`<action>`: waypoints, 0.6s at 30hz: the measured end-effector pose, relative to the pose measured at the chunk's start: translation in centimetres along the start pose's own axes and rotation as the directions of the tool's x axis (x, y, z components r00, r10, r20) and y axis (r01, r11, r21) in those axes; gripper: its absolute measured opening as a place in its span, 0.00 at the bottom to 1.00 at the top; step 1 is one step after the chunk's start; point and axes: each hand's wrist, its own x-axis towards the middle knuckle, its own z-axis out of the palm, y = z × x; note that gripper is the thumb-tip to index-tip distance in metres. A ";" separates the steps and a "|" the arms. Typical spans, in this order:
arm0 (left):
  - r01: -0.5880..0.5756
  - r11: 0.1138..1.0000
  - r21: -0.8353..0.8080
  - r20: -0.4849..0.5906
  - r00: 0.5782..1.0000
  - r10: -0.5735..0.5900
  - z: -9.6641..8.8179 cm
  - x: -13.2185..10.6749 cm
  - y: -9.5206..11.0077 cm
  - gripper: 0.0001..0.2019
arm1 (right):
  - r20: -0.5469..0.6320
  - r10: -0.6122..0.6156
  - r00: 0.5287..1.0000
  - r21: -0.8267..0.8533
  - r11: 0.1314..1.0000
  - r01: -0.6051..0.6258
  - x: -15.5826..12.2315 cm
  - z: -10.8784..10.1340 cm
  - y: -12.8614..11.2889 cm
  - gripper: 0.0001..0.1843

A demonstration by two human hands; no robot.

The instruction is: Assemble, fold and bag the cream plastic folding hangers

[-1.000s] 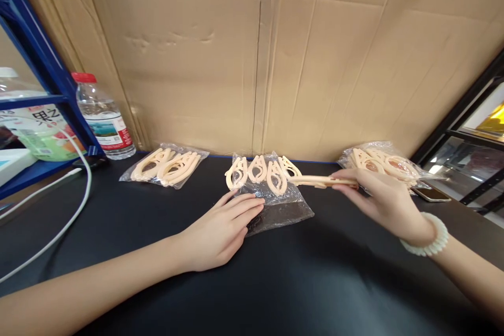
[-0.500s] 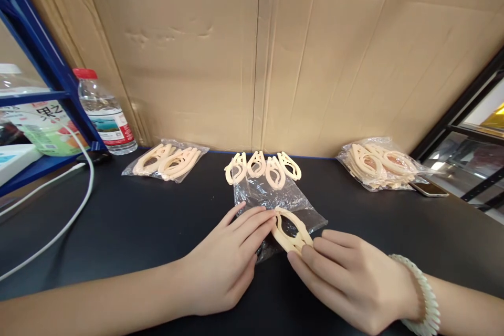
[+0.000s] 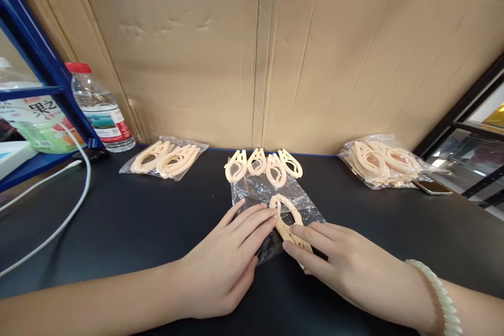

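Observation:
A cream plastic folding hanger [image 3: 286, 209] lies tilted on a clear plastic bag [image 3: 271, 247] at the middle of the table. My right hand [image 3: 338, 262] grips its near end, fingers over the top; the thumb is mostly hidden. My left hand [image 3: 232, 257] rests flat with fingers stretched out over the bag, its fingertips touching the hanger's left edge. Just beyond, several more folding hangers [image 3: 276, 170] lie around the bag's far end.
Bagged hangers [image 3: 165, 158] lie at the back left, and a thicker bagged stack [image 3: 380, 161] at the back right beside a phone [image 3: 433, 187]. A water bottle [image 3: 103, 110], a blue shelf [image 3: 35, 92] and a white cable [image 3: 74, 215] are at left. Cardboard [image 3: 189, 63] stands behind.
The hanger has slid slightly away from me onto the bag. My right hand has shifted forward and lies flatter over it, while my left hand has stayed nearly still.

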 end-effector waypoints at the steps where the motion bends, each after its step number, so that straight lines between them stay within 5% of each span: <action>1: -0.005 1.000 -0.007 0.008 1.000 0.005 0.0 0.0 0.0 0.37 | -0.014 -0.010 1.000 -0.004 1.000 0.010 0.1 -0.1 0.0 0.13; 11: -0.027 0.989 -0.143 0.045 0.998 0.034 -1.1 -0.2 2.0 0.34 | -0.217 -0.144 0.965 -0.134 0.984 0.117 0.4 0.3 -0.1 0.17; 18: -0.051 0.981 -0.189 -0.008 0.999 0.051 -0.3 -0.5 1.8 0.34 | -0.240 -0.151 0.959 -0.260 0.962 0.087 0.6 1.8 0.4 0.20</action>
